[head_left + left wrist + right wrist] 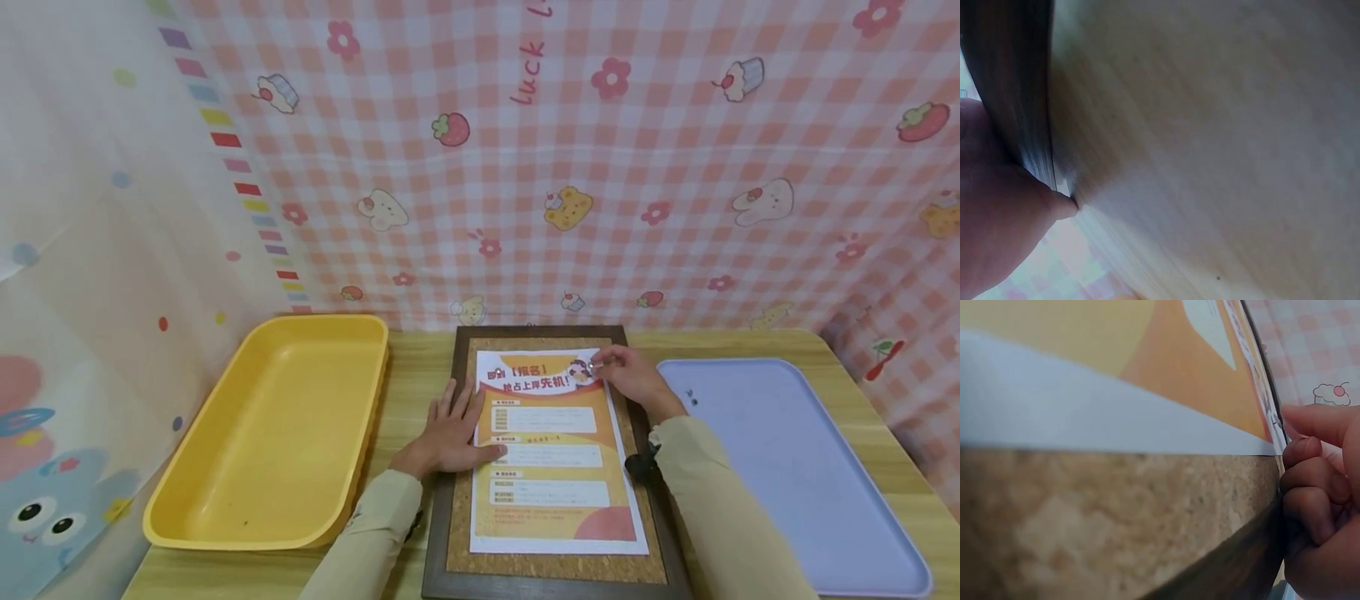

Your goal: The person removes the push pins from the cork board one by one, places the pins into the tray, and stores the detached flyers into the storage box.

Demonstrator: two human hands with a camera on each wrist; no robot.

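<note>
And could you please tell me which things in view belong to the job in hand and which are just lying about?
In the job:
printed sheet, on the cork board
left hand, touching the sheet
right hand, at a small shiny piece near the sheet's upper right

Seemingly lying about:
yellow tray, left of the board
lavender tray, though its small bits may belong

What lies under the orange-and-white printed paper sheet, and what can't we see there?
Under the sheet is a brown cork board set in a dark brown rectangular frame. Cork shows around the sheet's edges. The cork directly behind the sheet is covered and hidden.
</note>
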